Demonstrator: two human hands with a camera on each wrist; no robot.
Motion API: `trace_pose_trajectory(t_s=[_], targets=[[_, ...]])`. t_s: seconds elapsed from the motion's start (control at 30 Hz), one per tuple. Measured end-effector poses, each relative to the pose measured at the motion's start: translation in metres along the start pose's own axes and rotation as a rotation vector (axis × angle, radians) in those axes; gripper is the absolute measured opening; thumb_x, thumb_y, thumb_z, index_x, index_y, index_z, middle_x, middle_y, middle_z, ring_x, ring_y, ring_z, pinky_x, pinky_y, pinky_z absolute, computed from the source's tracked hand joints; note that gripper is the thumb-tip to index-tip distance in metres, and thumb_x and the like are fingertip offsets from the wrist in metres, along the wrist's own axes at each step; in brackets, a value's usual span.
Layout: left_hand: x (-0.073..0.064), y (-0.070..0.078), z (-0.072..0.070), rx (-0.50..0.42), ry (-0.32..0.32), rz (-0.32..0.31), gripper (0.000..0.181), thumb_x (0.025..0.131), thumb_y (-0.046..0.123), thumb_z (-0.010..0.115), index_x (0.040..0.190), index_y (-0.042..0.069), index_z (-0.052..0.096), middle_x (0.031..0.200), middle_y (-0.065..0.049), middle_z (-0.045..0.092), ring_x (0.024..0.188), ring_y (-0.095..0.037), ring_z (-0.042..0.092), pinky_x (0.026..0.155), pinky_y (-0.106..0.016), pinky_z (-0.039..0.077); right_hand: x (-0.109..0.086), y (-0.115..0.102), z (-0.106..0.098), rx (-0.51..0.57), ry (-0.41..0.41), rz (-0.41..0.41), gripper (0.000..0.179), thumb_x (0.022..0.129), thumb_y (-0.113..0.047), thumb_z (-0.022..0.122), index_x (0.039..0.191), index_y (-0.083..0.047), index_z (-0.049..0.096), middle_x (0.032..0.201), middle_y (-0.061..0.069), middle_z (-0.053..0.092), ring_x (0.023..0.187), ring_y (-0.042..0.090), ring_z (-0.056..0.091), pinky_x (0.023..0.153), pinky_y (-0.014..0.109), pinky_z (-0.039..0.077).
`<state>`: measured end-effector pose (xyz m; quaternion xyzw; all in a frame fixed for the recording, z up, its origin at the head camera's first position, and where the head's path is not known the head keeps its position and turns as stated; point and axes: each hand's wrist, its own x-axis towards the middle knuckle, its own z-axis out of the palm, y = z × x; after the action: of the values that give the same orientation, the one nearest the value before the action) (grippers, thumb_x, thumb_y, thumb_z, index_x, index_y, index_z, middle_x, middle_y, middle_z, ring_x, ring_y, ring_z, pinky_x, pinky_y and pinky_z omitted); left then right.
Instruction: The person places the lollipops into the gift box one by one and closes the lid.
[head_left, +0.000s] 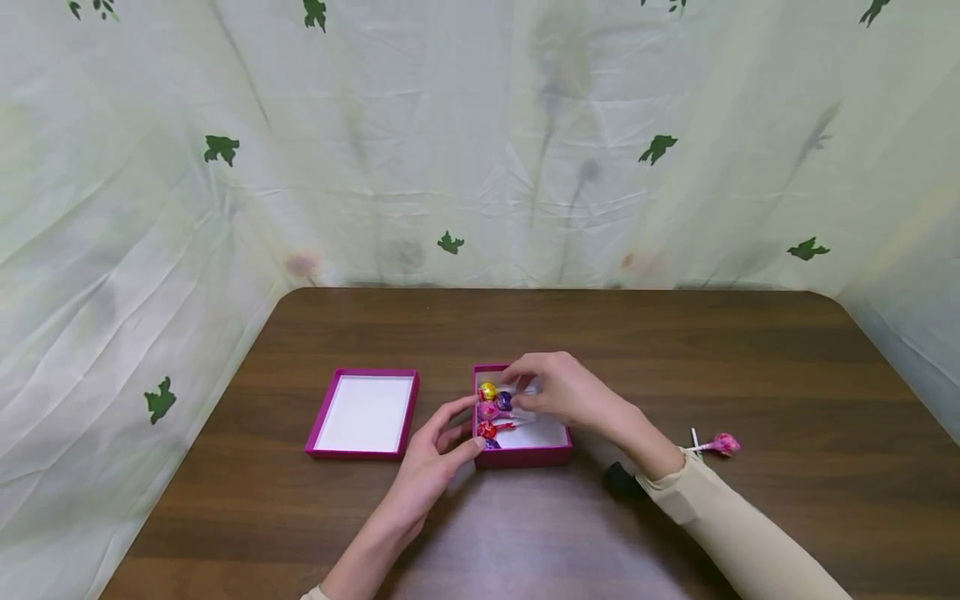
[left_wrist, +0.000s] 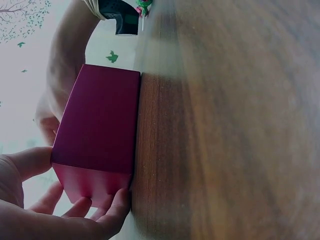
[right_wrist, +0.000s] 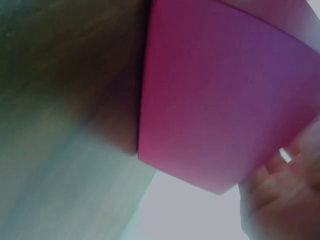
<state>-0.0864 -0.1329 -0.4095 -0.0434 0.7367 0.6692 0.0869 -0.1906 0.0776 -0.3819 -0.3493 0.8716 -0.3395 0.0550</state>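
A magenta box [head_left: 525, 457] with a white inside holds several wrapped lollipops along its left side: yellow [head_left: 488, 391], dark blue [head_left: 504, 401], pink [head_left: 488, 411] and red [head_left: 487, 429]. My left hand [head_left: 427, 467] rests against the box's left wall, thumb at the near corner, fingers spread along the side. Over the box, my right hand [head_left: 562, 392] reaches in from the right and pinches the dark blue lollipop with thumb and fingertips; the hand partly hides the contact. A short white piece, perhaps a stick, shows by its fingers in the right wrist view.
The matching lid [head_left: 365, 412] lies left of the box with its white inside up. On the brown table [head_left: 750, 358], a pink lollipop [head_left: 723, 444] lies at the right with another white stick beside it. A patterned curtain [head_left: 480, 150] hangs behind.
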Motion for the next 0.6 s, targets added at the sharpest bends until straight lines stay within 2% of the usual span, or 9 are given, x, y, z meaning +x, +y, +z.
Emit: trace_pose_trajectory(t_s=[0.07,0.2,0.4,0.6], targets=[[0.000,0.000,0.000,0.001,-0.001,-0.001,0.051,0.091,0.011,0.068,0.138,0.024,0.055,0.149,0.000,0.041,0.130,-0.033,0.046,0.100,-0.055,0.041,-0.002,0.001,-0.005,0.072,-0.004,-0.009,0.029,0.081,-0.010,0.081,0.110,-0.010,0.073,0.099,0.000,0.071,0.090,0.014,0.064,0.078,0.035,0.053],[0.001,-0.001,0.000,0.003,-0.006,-0.005,0.050,0.092,0.012,0.067,0.139,0.024,0.054,0.150,-0.001,0.040,0.131,-0.034,0.045,0.101,-0.056,0.040,-0.006,0.003,-0.013,0.153,-0.003,-0.034,0.027,0.082,-0.013,0.081,0.109,-0.012,0.074,0.101,0.001,0.072,0.089,0.011,0.063,0.077,0.037,0.053],[0.001,0.000,-0.001,0.006,-0.010,-0.008,0.050,0.092,0.014,0.067,0.139,0.024,0.054,0.150,-0.001,0.039,0.132,-0.035,0.043,0.102,-0.058,0.038,-0.017,0.000,-0.027,0.268,-0.013,0.011,0.023,0.084,-0.017,0.079,0.106,-0.023,0.073,0.103,-0.004,0.071,0.091,0.011,0.063,0.079,0.043,0.051],[0.001,0.000,-0.001,0.010,-0.008,-0.016,0.050,0.092,0.014,0.067,0.139,0.025,0.054,0.150,-0.001,0.039,0.131,-0.033,0.044,0.102,-0.056,0.039,-0.036,-0.002,-0.045,0.338,-0.004,0.056,0.020,0.088,-0.024,0.076,0.108,-0.024,0.072,0.109,-0.003,0.069,0.096,0.015,0.063,0.084,0.045,0.052]])
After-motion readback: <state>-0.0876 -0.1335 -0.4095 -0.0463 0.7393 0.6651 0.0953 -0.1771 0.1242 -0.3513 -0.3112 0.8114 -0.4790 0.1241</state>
